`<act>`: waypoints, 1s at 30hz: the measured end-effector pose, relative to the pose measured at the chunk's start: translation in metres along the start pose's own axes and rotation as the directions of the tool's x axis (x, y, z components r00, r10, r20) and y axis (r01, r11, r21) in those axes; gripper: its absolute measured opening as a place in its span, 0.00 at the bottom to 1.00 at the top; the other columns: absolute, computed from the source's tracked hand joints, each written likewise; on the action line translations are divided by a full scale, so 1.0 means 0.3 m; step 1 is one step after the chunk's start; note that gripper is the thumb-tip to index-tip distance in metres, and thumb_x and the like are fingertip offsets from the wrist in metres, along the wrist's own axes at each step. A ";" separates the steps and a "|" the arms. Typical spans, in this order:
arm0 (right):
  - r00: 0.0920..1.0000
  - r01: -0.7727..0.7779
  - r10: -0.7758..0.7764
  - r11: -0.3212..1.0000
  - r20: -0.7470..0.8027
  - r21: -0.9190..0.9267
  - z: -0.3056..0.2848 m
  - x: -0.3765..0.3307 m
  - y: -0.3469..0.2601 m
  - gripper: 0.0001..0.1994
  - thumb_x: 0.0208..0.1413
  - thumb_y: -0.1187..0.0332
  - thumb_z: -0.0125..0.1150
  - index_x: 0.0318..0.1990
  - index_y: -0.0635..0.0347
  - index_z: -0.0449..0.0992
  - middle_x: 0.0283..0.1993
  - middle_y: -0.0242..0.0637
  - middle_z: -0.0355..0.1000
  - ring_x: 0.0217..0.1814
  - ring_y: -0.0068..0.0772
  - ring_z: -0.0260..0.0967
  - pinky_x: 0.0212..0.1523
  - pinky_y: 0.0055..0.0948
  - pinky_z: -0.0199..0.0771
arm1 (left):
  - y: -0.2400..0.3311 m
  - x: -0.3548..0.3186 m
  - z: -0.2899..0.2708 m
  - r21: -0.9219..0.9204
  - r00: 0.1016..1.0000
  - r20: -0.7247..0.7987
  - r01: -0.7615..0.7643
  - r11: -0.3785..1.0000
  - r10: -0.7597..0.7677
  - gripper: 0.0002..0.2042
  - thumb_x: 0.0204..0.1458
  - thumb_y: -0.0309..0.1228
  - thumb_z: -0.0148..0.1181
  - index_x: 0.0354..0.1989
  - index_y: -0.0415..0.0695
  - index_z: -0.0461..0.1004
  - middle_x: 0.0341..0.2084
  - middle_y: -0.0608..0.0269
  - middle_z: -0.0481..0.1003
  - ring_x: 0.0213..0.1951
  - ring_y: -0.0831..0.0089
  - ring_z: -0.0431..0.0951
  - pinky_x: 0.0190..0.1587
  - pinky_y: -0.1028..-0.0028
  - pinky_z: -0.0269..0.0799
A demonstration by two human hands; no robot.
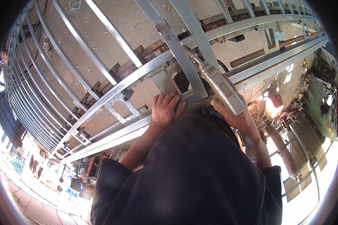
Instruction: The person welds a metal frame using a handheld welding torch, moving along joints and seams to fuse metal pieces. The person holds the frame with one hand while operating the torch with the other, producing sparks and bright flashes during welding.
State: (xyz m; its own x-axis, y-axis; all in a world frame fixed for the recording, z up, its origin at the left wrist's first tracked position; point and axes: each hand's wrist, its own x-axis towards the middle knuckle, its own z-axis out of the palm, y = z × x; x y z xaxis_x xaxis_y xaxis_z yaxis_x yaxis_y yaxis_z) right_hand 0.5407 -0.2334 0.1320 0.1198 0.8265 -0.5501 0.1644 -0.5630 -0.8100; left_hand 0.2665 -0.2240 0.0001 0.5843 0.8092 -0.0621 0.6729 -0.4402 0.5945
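Observation:
My right hand [236, 116] is wrapped round the lower end of a worn, silver-grey hand-held tool [226, 91]. It has a boxy body with a rectangular recess and a long thin nose, which points up and left beside a flat steel bar. My left hand [166, 108] leans on the near rail of a steel frame [196, 98], fingers bent over the metal. Between the hands, two steel bars meet at a mitred corner joint [202, 93]. The tool's nose lies over the frame; whether its tip touches the bar I cannot tell.
Long steel bars [79, 39] run in rows across the left of the frame. Rusty supports [150, 50] lie beneath it. Orange cable [254, 108] coils behind my right hand. At the far right stands a green machine [321, 99] among scrap metal. Concrete floor [139, 22] shows through the gaps.

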 end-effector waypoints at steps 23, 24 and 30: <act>0.998 -0.045 0.046 0.998 0.038 -0.039 -0.014 -0.016 -0.004 0.39 0.61 0.76 0.70 0.79 0.62 0.60 0.65 0.50 0.77 0.64 0.37 0.78 0.63 0.35 0.77 | 0.002 0.004 -0.002 -0.004 1.000 -0.012 -0.002 1.000 0.002 0.14 0.53 0.44 0.74 0.43 0.52 0.84 0.44 0.70 0.80 0.48 0.65 0.80 0.53 0.60 0.70; 0.998 -0.048 0.050 0.998 0.038 -0.040 -0.015 -0.016 -0.005 0.39 0.61 0.76 0.70 0.79 0.62 0.60 0.66 0.50 0.77 0.65 0.38 0.78 0.63 0.35 0.77 | -0.001 0.003 -0.002 -0.004 1.000 -0.009 0.002 1.000 -0.002 0.14 0.53 0.44 0.74 0.43 0.52 0.84 0.44 0.70 0.81 0.48 0.65 0.80 0.53 0.61 0.70; 0.999 -0.007 0.010 0.996 0.038 -0.088 -0.019 -0.031 0.014 0.40 0.61 0.75 0.71 0.79 0.62 0.59 0.67 0.51 0.76 0.67 0.41 0.78 0.64 0.36 0.77 | 0.006 0.008 -0.005 -0.006 1.000 -0.008 -0.003 1.000 0.003 0.14 0.53 0.44 0.74 0.43 0.52 0.84 0.44 0.70 0.81 0.48 0.65 0.80 0.53 0.61 0.71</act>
State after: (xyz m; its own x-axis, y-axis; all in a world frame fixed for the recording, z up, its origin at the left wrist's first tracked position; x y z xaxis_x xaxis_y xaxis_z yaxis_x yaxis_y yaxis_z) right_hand 0.5459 -0.2436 0.1348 0.0839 0.8202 -0.5658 0.2488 -0.5671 -0.7852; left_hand 0.2684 -0.2223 0.0020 0.5823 0.8112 -0.0539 0.6684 -0.4399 0.5998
